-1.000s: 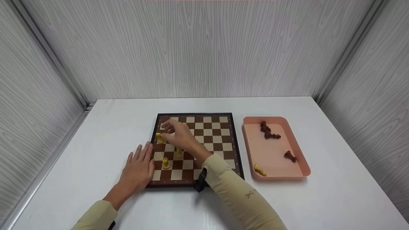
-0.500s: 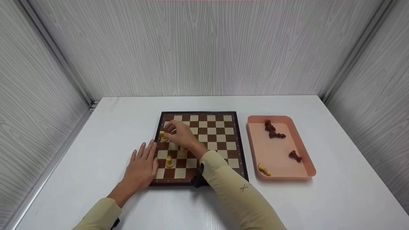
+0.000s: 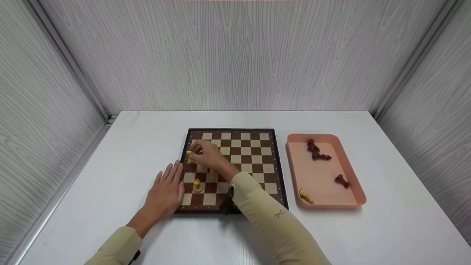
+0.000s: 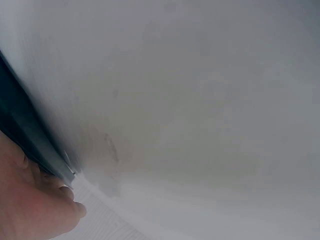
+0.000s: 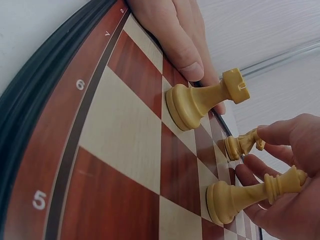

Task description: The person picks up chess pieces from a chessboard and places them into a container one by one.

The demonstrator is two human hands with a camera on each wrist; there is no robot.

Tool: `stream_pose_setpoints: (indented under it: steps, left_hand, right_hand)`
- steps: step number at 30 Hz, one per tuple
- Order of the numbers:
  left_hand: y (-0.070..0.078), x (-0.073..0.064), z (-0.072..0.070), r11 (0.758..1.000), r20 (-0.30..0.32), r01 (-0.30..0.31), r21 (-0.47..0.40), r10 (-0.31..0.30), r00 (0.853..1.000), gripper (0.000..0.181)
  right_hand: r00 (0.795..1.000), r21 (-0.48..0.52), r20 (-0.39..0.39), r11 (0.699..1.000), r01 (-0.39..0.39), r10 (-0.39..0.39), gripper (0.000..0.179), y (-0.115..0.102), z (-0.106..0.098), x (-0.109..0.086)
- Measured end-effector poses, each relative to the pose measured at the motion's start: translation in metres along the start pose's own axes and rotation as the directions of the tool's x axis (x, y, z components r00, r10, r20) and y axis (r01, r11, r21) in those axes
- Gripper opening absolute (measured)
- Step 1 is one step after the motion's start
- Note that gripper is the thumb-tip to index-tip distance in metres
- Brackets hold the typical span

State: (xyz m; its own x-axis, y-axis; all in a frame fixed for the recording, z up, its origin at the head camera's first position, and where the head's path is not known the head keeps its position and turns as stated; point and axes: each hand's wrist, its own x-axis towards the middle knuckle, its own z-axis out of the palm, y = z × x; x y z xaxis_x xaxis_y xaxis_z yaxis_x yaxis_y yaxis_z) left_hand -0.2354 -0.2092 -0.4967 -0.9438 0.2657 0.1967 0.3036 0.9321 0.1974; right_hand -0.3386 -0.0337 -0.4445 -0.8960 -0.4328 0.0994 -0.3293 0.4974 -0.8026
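My right hand (image 3: 210,155) reaches over the left part of the chessboard (image 3: 254,166), thumb and fingertips at the head of a pale yellow knight (image 5: 242,145). The knight stands upright near the board's left edge. A pale rook (image 5: 197,102) stands closer to me, and a taller pale piece with a ball-shaped top (image 5: 227,201) is under my right palm and wrist, partly covered by the fingers. My left hand (image 3: 166,191) lies with extended fingers along the board's left edge; the right wrist view shows its thumb close behind the rook.
To the board's right sits a pink tray (image 3: 356,180). In it lie several dark brown pieces (image 3: 321,156) and a pale piece (image 3: 305,196) on its side. Wood-grained panels (image 3: 235,55) enclose the white table (image 3: 397,221) at the back and sides.
The whole scene has shifted slightly right in the head view. My right thumb and fingers have closed in on the knight's head. My left hand keeps its place at the board's edge.
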Motion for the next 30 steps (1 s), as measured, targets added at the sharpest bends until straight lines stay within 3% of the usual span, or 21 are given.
stream_pose_setpoints:
  steps: [10, 30]
  left_hand:
    - [0.0013, -0.0009, 0.0017, 1.0, 0.009, -0.009, 0.001, 0.009, 1.0, 0.059]
    - [-0.0006, 0.0004, -0.0009, 0.999, 0.024, 0.005, 0.032, -0.006, 1.0, 0.059]
  right_hand:
    - [0.999, -0.016, 0.039, 0.999, -0.031, 0.031, 0.016, 0.0004, -0.0026, 0.0023]
    - [0.998, -0.074, 0.01, 0.996, 0.056, -0.056, 0.011, -0.0005, -0.0005, 0.0083]
